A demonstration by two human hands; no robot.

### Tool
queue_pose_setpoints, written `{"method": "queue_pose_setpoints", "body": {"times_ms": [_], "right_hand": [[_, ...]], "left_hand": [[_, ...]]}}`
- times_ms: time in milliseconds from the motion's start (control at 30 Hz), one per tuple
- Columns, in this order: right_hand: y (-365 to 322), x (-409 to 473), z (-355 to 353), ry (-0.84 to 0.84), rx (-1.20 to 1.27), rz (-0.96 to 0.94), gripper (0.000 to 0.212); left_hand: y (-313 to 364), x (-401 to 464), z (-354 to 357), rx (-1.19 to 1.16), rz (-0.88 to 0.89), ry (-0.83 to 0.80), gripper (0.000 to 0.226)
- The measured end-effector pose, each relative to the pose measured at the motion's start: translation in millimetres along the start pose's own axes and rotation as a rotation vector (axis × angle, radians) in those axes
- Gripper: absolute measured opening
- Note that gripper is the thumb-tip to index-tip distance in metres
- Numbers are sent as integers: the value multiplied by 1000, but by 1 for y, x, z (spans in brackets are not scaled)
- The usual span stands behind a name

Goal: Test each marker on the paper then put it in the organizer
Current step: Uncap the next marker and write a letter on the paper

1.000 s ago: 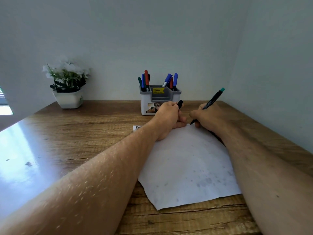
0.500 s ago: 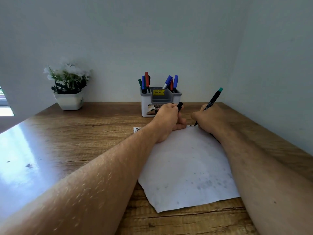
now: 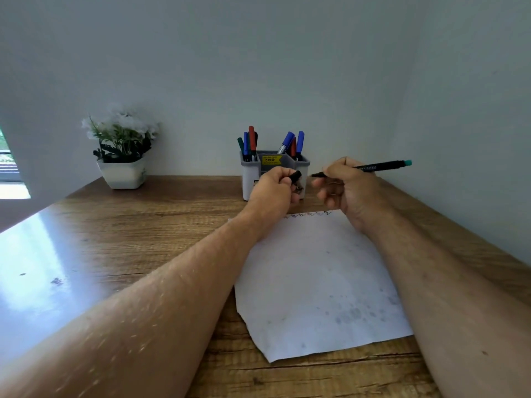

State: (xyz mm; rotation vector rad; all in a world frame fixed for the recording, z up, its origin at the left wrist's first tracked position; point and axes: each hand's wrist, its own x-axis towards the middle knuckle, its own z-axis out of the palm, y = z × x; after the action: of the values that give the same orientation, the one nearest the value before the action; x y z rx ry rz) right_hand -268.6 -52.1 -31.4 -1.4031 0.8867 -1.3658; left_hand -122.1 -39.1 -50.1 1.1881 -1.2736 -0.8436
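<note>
Above paper [image 3: 316, 268], marker [image 3: 373, 167] between hands.

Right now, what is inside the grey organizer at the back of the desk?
The organizer holds capped markers: green, blue and red on its left, blue and red on its right. Their lower ends are hidden, and the left hand covers its front.

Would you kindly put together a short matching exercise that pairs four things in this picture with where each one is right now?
Things:
1. cap
2. open marker
3. plant
4. scribbles

Places:
A. far edge of the paper
B. held in the right hand, tip pointing left
C. far left of the desk, by the wall
D. pinched in the left hand, in front of the organizer

Pairs: 1-D, 2-B, 3-C, 4-A
</note>
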Motion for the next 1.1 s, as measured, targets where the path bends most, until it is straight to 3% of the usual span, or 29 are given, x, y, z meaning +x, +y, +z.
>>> {"method": "queue_pose_setpoints", "body": {"times_ms": [133, 300, 433, 600, 767, 867, 967, 1100], "right_hand": [[-2, 0, 1, -33, 64, 36, 12], [1, -1, 3, -89, -60, 58, 10], [1, -1, 4, -79, -49, 44, 18], [-2, 1, 7, -119, 110, 19, 3], [-10, -4, 7, -163, 307, 73, 50], [-12, -3, 10, -88, 355, 78, 28], [-9, -2, 13, -61, 282, 43, 7], [-6, -3, 12, -41, 78, -76, 10]], "left_hand": [[-1, -2, 1, 69, 34, -37, 30], [-1, -3, 0, 219, 87, -84, 31], [2, -2, -6, 306, 143, -108, 26], [10, 1, -17, -16, 26, -63, 26], [20, 2, -27, -389, -55, 24, 16], [21, 1, -32, -527, -73, 53, 6], [20, 2, -34, -573, -89, 104, 14], [18, 4, -36, -552, -85, 162, 13]]}}
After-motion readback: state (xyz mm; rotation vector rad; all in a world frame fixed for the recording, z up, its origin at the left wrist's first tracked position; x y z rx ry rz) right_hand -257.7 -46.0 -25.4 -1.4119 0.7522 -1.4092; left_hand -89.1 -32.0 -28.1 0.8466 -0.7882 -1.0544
